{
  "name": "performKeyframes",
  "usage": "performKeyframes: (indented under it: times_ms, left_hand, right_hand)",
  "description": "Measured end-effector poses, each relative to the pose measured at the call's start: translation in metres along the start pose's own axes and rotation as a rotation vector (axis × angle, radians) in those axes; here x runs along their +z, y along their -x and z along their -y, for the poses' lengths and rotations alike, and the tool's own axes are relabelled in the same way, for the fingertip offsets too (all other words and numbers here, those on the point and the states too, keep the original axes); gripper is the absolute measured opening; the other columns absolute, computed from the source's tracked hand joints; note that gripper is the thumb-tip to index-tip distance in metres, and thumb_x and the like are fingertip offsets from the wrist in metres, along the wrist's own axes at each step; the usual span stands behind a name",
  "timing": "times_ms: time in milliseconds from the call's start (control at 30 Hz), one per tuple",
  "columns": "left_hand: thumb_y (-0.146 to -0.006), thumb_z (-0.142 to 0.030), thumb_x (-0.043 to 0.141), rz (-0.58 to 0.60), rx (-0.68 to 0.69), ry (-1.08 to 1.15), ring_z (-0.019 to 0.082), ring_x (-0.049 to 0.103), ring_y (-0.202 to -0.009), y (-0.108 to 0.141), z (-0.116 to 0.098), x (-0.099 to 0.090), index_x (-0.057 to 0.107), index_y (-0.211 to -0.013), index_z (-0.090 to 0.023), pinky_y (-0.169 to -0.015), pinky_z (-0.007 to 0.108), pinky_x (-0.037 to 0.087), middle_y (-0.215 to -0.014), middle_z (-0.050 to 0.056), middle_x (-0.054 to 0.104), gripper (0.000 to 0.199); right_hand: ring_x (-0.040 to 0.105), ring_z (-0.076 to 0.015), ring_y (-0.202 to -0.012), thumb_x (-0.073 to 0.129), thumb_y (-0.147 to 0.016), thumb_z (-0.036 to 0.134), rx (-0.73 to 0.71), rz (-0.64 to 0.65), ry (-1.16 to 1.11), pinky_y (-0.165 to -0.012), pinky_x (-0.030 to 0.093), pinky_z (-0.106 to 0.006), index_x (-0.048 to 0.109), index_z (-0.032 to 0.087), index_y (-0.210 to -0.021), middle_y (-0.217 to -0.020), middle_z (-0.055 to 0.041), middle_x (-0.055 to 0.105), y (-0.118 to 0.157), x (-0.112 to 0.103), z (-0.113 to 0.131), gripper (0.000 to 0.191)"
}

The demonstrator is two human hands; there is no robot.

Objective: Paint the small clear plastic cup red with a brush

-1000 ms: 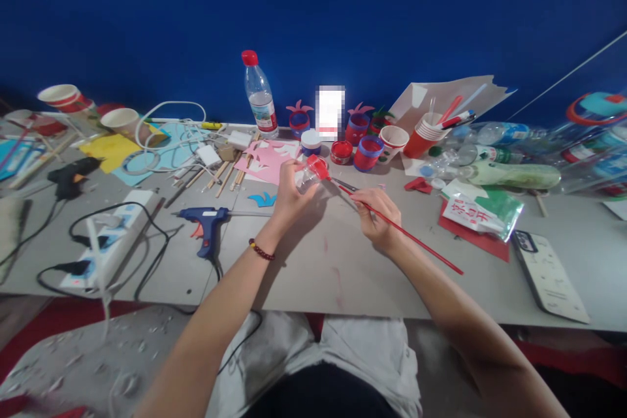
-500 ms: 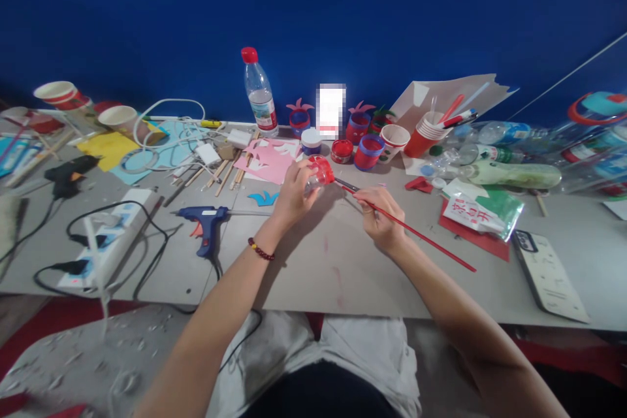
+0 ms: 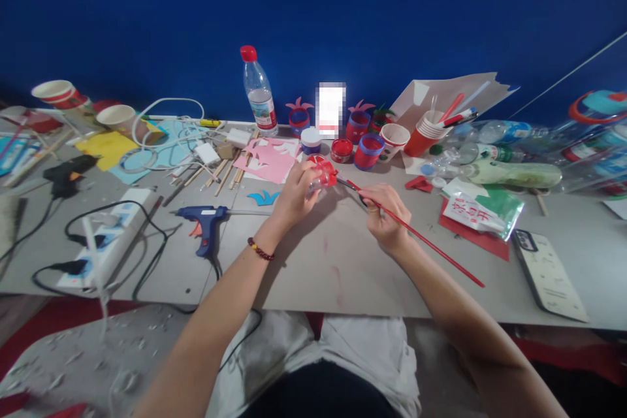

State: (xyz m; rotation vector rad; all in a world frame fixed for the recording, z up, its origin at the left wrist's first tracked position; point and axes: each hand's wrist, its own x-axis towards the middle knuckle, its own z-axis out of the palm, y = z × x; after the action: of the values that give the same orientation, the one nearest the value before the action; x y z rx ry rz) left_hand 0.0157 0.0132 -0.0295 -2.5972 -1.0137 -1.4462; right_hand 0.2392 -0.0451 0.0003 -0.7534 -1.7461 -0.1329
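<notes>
My left hand (image 3: 291, 201) is closed around a clear plastic bottle bottom (image 3: 325, 173), tilted on its side and coated in red paint towards its right end. Between the fingers of my right hand (image 3: 388, 214) is a paintbrush (image 3: 438, 248) with a long red handle. Its bristles are at the red-painted end of the bottle bottom; I cannot tell whether they touch. Just behind stands an open jar of red paint (image 3: 341, 151), beside a white-lidded jar (image 3: 311, 142) and a red cup with a purple rim (image 3: 369, 151).
A blue glue gun (image 3: 209, 222) lies left of my forearm, near a power strip (image 3: 115, 235) with cables. Behind are a water bottle (image 3: 260, 101) and pink paper (image 3: 269, 160). To the right are stacked paper cups (image 3: 422, 137), plastic bottles (image 3: 512, 173) and a phone (image 3: 551, 274).
My right hand has shifted slightly right and down with the paintbrush, drawing its tip along the bottle bottom's end. The bottle bottom has turned slightly in my left hand.
</notes>
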Motion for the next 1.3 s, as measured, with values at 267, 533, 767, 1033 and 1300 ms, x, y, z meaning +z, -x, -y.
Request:
performKeyframes:
  times_ms: [267, 533, 767, 1033, 1300]
  left_hand:
    - [-0.085, -0.007, 0.064, -0.008, 0.03, -0.02, 0.026, 0.058, -0.117, -0.001, -0.004, 0.002, 0.044, -0.123, -0.026, -0.099, 0.054, 0.055, -0.123, 0.01, 0.055, 0.047]
    - [-0.085, -0.011, 0.067, -0.06, -0.058, 0.034, 0.027, 0.056, -0.12, 0.002, -0.006, 0.004, 0.044, -0.125, -0.025, -0.101, 0.052, 0.052, -0.128, 0.011, 0.054, 0.048]
    - [-0.087, -0.023, 0.07, -0.112, -0.143, 0.072, 0.028, 0.055, -0.122, 0.003, 0.001, 0.005, 0.047, -0.124, -0.024, -0.102, 0.052, 0.051, -0.126, 0.012, 0.053, 0.044]
    - [-0.084, -0.029, 0.075, -0.237, -0.254, 0.126, 0.027, 0.057, -0.117, -0.001, 0.004, -0.002, 0.05, -0.117, -0.026, -0.103, 0.054, 0.049, -0.119, 0.009, 0.055, 0.042]
    - [-0.084, -0.033, 0.076, -0.098, -0.223, 0.152, 0.028, 0.058, -0.117, -0.001, 0.0, -0.001, 0.05, -0.119, -0.025, -0.099, 0.052, 0.052, -0.121, 0.01, 0.057, 0.044]
  right_hand:
    - [0.072, -0.0191, -0.08, 0.053, -0.098, 0.016, -0.012, 0.017, 0.044, -0.076, 0.058, -0.036, 0.068, 0.024, -0.107, -0.087, -0.005, 0.075, 0.0, -0.001, 0.0, 0.019]
    - [0.072, -0.0188, -0.082, 0.054, -0.096, 0.013, 0.009, 0.052, 0.032, -0.08, 0.057, -0.036, 0.067, 0.024, -0.106, -0.088, -0.0048, 0.075, 0.001, -0.002, 0.004, 0.019]
    - [0.07, -0.0193, -0.082, 0.057, -0.092, 0.006, -0.006, 0.056, -0.016, -0.076, 0.058, -0.035, 0.066, 0.022, -0.105, -0.088, -0.006, 0.073, 0.003, 0.0, 0.002, 0.023]
    - [0.068, -0.0195, -0.077, 0.054, -0.095, 0.013, -0.002, 0.159, -0.052, -0.07, 0.058, -0.036, 0.063, 0.025, -0.103, -0.083, -0.0041, 0.071, 0.006, 0.003, 0.003, 0.017]
    - [0.069, -0.0194, -0.079, 0.053, -0.096, 0.013, 0.027, 0.155, -0.028, -0.072, 0.057, -0.034, 0.065, 0.024, -0.103, -0.085, -0.0041, 0.073, 0.003, 0.0, 0.001, 0.018]
